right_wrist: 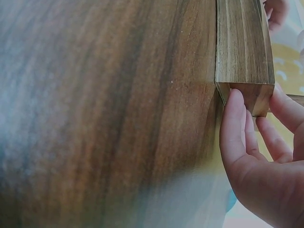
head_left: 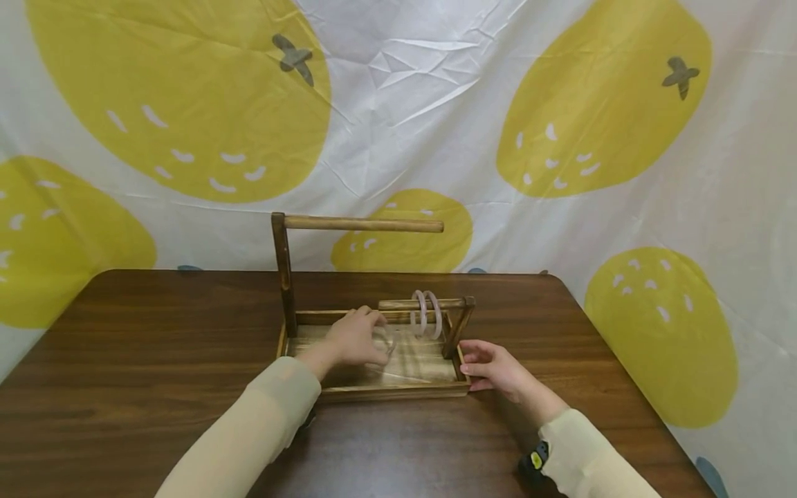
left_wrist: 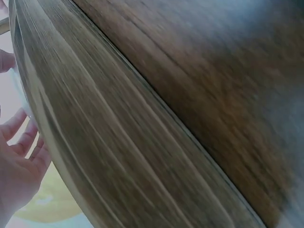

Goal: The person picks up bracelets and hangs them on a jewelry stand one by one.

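A wooden bracelet stand (head_left: 398, 393) has a shallow tray base, a tall post with a long bar, and a short post with a lower bar. Two pale pink, translucent bangles (head_left: 429, 315) hang on the lower bar. Over the tray, my left hand (head_left: 355, 337) holds a clear bangle (head_left: 387, 342) between thumb and fingers; the tray wall partly hides this hand (left_wrist: 21, 166) in the left wrist view. At the tray's right end, my right hand (head_left: 495, 371) grips the end wall, its thumb (right_wrist: 233, 118) against the outer face.
The stand rests on a dark brown wooden table (head_left: 143, 373). The long upper bar (head_left: 367, 223) juts out above and behind the left hand. A white cloth with yellow fruit prints (head_left: 398, 124) hangs behind the table.
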### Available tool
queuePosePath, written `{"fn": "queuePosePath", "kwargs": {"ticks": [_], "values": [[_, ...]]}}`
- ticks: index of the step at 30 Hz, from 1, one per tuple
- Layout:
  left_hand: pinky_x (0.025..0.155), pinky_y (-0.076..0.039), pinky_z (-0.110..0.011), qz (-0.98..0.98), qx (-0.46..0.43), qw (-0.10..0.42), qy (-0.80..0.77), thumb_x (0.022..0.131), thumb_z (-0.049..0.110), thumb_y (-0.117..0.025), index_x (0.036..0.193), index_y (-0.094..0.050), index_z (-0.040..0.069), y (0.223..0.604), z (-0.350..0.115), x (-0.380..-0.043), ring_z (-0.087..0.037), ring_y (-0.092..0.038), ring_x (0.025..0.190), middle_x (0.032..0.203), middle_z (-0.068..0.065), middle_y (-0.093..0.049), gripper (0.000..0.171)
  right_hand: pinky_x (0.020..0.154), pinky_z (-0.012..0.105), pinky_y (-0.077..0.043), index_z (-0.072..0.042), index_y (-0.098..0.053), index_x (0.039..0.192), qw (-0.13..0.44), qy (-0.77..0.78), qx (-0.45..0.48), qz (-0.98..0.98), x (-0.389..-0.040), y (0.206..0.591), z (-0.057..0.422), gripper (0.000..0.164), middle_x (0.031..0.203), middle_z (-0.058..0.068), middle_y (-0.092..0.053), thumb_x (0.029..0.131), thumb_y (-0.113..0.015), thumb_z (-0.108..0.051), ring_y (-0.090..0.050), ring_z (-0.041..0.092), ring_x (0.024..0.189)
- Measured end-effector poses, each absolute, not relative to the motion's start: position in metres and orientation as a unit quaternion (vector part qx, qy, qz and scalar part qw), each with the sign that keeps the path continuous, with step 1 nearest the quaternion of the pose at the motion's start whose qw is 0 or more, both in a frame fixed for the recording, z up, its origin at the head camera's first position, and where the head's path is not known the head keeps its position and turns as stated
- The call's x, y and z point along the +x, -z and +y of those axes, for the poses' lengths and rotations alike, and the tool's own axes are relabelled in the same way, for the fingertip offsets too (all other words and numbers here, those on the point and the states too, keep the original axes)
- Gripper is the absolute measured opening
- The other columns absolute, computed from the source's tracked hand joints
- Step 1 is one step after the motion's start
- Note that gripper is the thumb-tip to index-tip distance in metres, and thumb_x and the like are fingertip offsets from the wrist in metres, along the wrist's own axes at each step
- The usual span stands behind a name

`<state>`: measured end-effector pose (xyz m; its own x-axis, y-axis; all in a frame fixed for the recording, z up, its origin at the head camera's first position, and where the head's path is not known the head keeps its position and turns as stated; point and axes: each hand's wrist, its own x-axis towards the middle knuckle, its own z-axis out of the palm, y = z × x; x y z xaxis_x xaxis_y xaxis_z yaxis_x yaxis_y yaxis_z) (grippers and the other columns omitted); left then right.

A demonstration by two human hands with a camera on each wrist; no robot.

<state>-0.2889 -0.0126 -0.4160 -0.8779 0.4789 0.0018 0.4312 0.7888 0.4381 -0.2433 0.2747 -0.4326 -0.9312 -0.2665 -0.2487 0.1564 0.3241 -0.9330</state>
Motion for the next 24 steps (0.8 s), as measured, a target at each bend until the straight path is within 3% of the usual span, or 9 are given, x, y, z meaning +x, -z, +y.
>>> {"fn": "queuePosePath", "kwargs": {"ticks": [6, 24], "values": [[0.084, -0.048, -0.039, 0.945, 0.236, 0.051, -0.222, 0.069, 0.034, -0.072, 0.124, -0.056, 0.012, 0.414, -0.019, -0.288, -0.026, -0.051, 0.104, 0.118, -0.009, -0.053, 0.061, 0.069, 0.034, -0.056, 0.01, -0.033, 0.138, 0.181, 0.58, -0.033, 0.793, -0.242, 0.432, 0.274, 0.059, 0.116, 0.023, -0.052, 0.089, -0.061, -0.005, -0.056, 0.01, 0.083], [0.088, -0.048, -0.043, 0.947, 0.206, 0.029, -0.244, 0.066, 0.036, -0.071, 0.125, -0.054, 0.014, 0.41, -0.038, -0.289, -0.028, -0.051, 0.111, 0.122, -0.009, -0.053, 0.066, 0.068, 0.033, -0.056, 0.009, -0.032, 0.139, 0.185, 0.581, -0.03, 0.792, -0.243, 0.432, 0.274, 0.059, 0.116, 0.02, -0.052, 0.089, -0.061, -0.006, -0.056, 0.01, 0.083]]}}
